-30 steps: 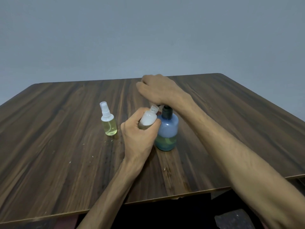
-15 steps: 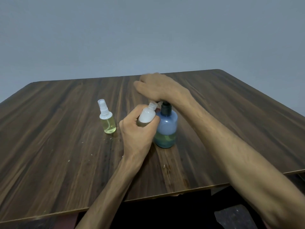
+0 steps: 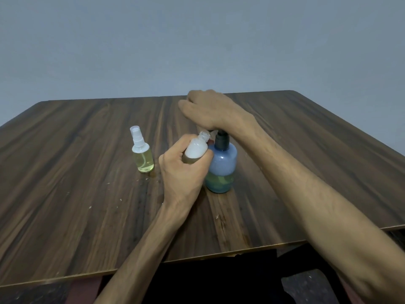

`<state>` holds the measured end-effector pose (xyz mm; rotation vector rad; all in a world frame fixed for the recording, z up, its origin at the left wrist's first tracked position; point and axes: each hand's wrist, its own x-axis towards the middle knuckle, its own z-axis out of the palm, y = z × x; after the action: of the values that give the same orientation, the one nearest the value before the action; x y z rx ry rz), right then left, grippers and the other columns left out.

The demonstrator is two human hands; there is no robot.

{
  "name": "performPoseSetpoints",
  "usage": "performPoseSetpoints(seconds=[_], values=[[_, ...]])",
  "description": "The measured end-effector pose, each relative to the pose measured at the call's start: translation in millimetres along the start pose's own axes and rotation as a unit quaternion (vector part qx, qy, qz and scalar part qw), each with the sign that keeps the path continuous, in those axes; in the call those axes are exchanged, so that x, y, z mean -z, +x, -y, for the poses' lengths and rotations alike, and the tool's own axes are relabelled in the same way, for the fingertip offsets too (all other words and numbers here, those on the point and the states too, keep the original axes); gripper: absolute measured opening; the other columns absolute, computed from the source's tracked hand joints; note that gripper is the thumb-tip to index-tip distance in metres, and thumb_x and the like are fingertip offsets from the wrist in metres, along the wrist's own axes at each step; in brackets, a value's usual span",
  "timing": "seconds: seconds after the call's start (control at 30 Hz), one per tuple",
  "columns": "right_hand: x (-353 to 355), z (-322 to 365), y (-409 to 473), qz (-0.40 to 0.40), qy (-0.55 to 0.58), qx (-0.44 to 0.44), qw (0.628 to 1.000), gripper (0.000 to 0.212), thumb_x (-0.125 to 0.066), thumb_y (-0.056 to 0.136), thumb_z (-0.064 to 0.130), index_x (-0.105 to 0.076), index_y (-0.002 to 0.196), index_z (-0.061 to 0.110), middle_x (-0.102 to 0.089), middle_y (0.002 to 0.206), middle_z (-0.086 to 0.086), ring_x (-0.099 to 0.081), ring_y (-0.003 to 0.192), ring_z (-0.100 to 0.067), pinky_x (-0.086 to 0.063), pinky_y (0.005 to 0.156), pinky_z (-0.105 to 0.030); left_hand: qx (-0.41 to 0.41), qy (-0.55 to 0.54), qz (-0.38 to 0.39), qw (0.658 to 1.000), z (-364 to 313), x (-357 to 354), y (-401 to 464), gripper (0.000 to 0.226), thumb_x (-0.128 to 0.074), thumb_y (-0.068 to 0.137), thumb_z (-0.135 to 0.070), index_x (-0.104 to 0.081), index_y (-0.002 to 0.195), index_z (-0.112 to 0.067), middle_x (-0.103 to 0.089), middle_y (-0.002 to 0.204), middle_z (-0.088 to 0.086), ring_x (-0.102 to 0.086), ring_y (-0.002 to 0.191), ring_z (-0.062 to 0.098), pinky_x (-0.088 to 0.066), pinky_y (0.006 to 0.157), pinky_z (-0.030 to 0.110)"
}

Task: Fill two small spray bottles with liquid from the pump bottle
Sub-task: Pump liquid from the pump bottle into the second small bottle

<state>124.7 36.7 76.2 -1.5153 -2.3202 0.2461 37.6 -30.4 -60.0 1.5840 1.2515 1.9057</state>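
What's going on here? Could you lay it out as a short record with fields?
Activity: filling a small bottle from a pump bottle
Left hand: grips the uncapped small bottle, tilted, its mouth near the pump
Right hand: rests on top of the blue pump bottle, pump head hidden beneath it
Pump bottle liquid: low, yellowish-green at the bottom
Other spray bottle: capped, upright, yellow liquid inside, standing apart to the left
Surface: dark wooden table

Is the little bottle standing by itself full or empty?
Partly full. The small clear spray bottle stands capped on the wooden table, with yellow liquid filling most of its body.
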Motion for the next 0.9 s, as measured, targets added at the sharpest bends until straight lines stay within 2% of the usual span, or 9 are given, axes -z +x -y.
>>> performPoseSetpoints(seconds=[0.07,0.2,0.3,0.43,0.5,0.6,0.7,0.83,0.9], values=[[5,1,1,-0.035,-0.006,0.011,0.999,0.031,-0.036,0.108,0.036,-0.055,0.097,0.014,-0.057,0.081,0.003,-0.048,0.069,-0.013,-0.034,0.065,-0.034,0.005,-0.005,-0.005,1.0,-1,0,0,0.011,-0.072,0.086,-0.014,-0.078,0.094,-0.009,-0.072,0.082,0.013,-0.067,0.079,0.029,-0.054,0.07,0.046],[-5,-1,3,0.003,-0.01,0.003,1.0,0.033,-0.037,0.107,0.035,-0.05,0.083,0.016,-0.05,0.072,0.005,-0.045,0.066,-0.02,-0.031,0.062,-0.034,-0.004,0.004,-0.003,1.0,0,0,0,0.009,-0.073,0.087,-0.014,-0.078,0.094,-0.009,-0.071,0.08,0.012,-0.065,0.08,0.035,-0.053,0.067,0.046],[-1,-1,0,-0.044,-0.012,0.013,0.999,0.032,-0.035,0.109,0.035,-0.057,0.102,0.013,-0.057,0.082,0.004,-0.047,0.069,-0.012,-0.033,0.071,-0.036,0.004,-0.007,-0.004,1.0,-2,-1,-1,0.011,-0.072,0.087,-0.014,-0.078,0.094,-0.009,-0.072,0.083,0.012,-0.066,0.083,0.034,-0.053,0.069,0.046],[-6,0,1,0.007,-0.016,0.005,1.0,0.033,-0.038,0.106,0.035,-0.047,0.082,0.015,-0.05,0.072,0.003,-0.044,0.067,-0.021,-0.032,0.062,-0.035,0.011,-0.011,-0.002,1.0,-2,0,-2,0.01,-0.073,0.087,-0.014,-0.078,0.094,-0.01,-0.072,0.081,0.009,-0.065,0.077,0.024,-0.052,0.068,0.04],[-2,2,1,-0.015,-0.02,0.016,1.0,0.031,-0.038,0.107,0.035,-0.054,0.091,0.013,-0.057,0.077,0.003,-0.048,0.068,-0.019,-0.033,0.067,-0.036,0.013,-0.02,-0.004,1.0,-3,-1,-2,0.01,-0.072,0.086,-0.013,-0.079,0.093,-0.01,-0.073,0.082,0.009,-0.066,0.077,0.021,-0.052,0.068,0.038],[5,1,1,-0.032,-0.021,0.024,0.999,0.03,-0.035,0.108,0.034,-0.057,0.102,0.014,-0.061,0.083,0.003,-0.049,0.07,-0.014,-0.034,0.074,-0.036,0.026,-0.033,-0.014,0.999,-3,-4,-3,0.013,-0.071,0.085,-0.012,-0.08,0.094,-0.011,-0.074,0.084,0.013,-0.068,0.082,0.032,-0.055,0.071,0.045],[-5,-2,1,0.008,-0.016,0.003,1.0,0.03,-0.037,0.107,0.033,-0.051,0.089,0.013,-0.053,0.076,0.003,-0.043,0.065,-0.015,-0.035,0.068,-0.036,0.024,-0.018,-0.015,0.999,0,-4,-2,0.008,-0.072,0.085,-0.012,-0.077,0.091,-0.008,-0.069,0.078,0.013,-0.06,0.072,0.021,-0.051,0.067,0.046],[0,2,2,-0.029,-0.015,0.014,0.999,0.03,-0.035,0.109,0.035,-0.057,0.106,0.013,-0.057,0.085,0.003,-0.048,0.072,-0.011,-0.034,0.075,-0.037,0.026,-0.023,-0.021,0.999,0,-4,-3,0.01,-0.072,0.085,-0.011,-0.078,0.092,-0.009,-0.07,0.08,0.013,-0.059,0.076,0.012,-0.051,0.067,0.043],[0,-1,3,-0.039,-0.004,0.011,0.999,0.03,-0.035,0.109,0.034,-0.055,0.103,0.013,-0.058,0.086,0.003,-0.048,0.072,-0.014,-0.034,0.07,-0.036,0.029,-0.023,-0.021,0.999,1,-5,-3,0.012,-0.072,0.085,-0.012,-0.079,0.094,-0.01,-0.071,0.081,0.012,-0.06,0.077,0.01,-0.051,0.067,0.041]])
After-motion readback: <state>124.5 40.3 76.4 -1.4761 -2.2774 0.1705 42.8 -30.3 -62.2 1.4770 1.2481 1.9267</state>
